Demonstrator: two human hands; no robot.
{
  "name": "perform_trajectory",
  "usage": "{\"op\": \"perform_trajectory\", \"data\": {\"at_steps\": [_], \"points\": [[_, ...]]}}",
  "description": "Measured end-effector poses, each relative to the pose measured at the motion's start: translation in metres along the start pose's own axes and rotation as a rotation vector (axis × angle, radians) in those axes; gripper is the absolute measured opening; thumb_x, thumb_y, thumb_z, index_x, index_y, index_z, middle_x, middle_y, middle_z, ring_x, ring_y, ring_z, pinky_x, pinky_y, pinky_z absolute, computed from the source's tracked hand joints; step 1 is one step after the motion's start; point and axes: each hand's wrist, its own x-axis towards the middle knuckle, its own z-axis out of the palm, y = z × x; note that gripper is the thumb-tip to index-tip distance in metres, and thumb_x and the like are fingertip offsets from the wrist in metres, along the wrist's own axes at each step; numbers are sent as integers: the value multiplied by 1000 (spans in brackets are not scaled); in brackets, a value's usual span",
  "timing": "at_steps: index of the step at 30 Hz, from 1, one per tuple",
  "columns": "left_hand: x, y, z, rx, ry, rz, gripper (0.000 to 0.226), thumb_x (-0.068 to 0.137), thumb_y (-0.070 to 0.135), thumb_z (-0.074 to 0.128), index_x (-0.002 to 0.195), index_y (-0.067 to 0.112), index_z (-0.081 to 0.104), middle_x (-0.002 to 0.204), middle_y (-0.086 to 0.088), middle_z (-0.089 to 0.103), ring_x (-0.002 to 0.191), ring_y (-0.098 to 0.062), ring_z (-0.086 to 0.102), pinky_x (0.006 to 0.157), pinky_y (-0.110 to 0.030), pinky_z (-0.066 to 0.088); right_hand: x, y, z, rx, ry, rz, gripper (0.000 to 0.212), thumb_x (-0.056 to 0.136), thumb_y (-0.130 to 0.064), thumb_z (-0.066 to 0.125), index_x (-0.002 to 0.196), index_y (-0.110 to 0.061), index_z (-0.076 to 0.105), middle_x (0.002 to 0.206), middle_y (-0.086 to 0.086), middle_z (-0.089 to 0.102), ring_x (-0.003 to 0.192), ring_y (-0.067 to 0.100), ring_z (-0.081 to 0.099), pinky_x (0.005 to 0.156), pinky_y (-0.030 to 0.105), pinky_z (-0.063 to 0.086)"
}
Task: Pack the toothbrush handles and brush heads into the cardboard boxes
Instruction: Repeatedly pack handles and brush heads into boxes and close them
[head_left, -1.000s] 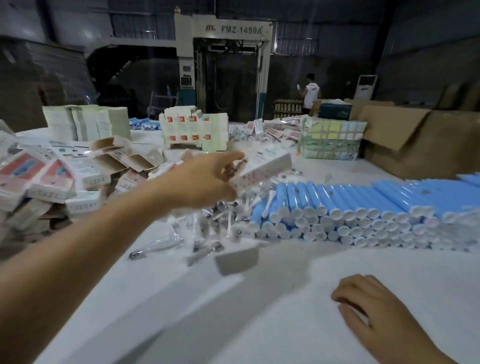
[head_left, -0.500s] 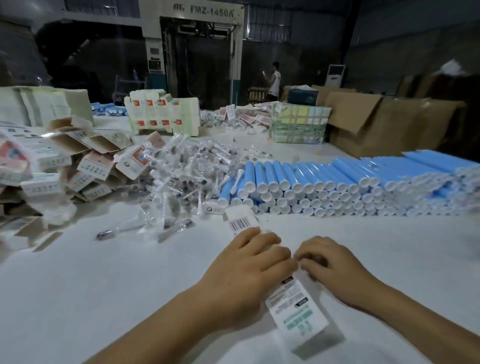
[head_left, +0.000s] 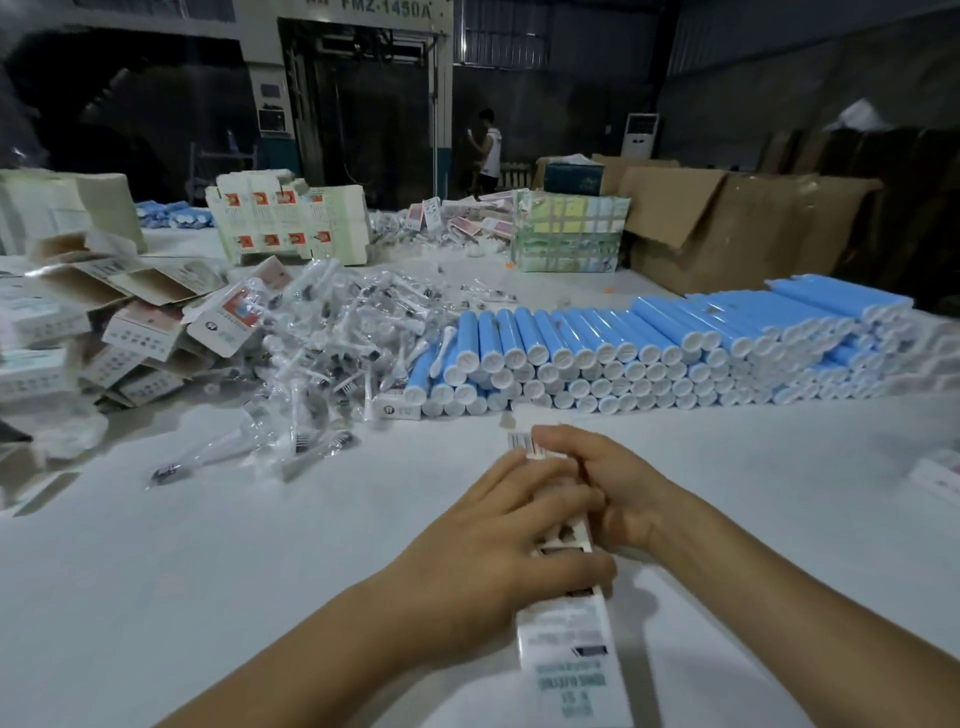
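Note:
A long white cardboard box (head_left: 569, 654) with printed text and a barcode lies lengthwise on the white table (head_left: 208, 571) in front of me. My left hand (head_left: 498, 540) grips its middle from the left, and my right hand (head_left: 608, 488) holds its far part from the right, fingers curled over it. Beyond the hands, blue toothbrush handles (head_left: 623, 353) with white end caps are stacked in rows. To their left is a heap of brush heads (head_left: 332, 338) in clear plastic bags.
Folded and loose printed boxes (head_left: 145, 322) pile up at the left. Stacked flat cartons (head_left: 285, 221) and a taped bundle (head_left: 569, 231) stand farther back. Large brown cardboard boxes (head_left: 727, 223) sit at the right. A person (head_left: 488, 148) stands far off by a machine.
My left hand fetched a box from the pile at the left and brought it down to the table. Both hands have closed round it and turned it lengthwise.

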Motion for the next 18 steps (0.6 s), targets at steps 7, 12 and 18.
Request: {"op": "perform_trajectory", "data": {"at_steps": [7,12,18], "points": [[0,-35,-49,-250,151,-664,59,74,9,30,121,17,65,130,-2,58,122,-17,46,105,-46,36,5,5,-1,171,344,-194,32,72,-48,73,82,-18,67,61,0,56,37,10,39,34,18,31],[8,-26,-41,118,-262,-759,103,69,87,9,151,25,18,152,3,31,134,-18,34,105,-36,29,0,12,14,137,289,-272,40,70,-43,73,95,-12,66,63,4,70,51,19,64,46,29,51],[11,-21,-8,358,-187,-725,97,70,64,63,136,-5,45,106,-21,62,89,-40,63,66,-46,50,-4,16,17,46,163,-302,35,81,-39,67,101,-10,68,90,10,72,71,25,69,58,31,54]]}}
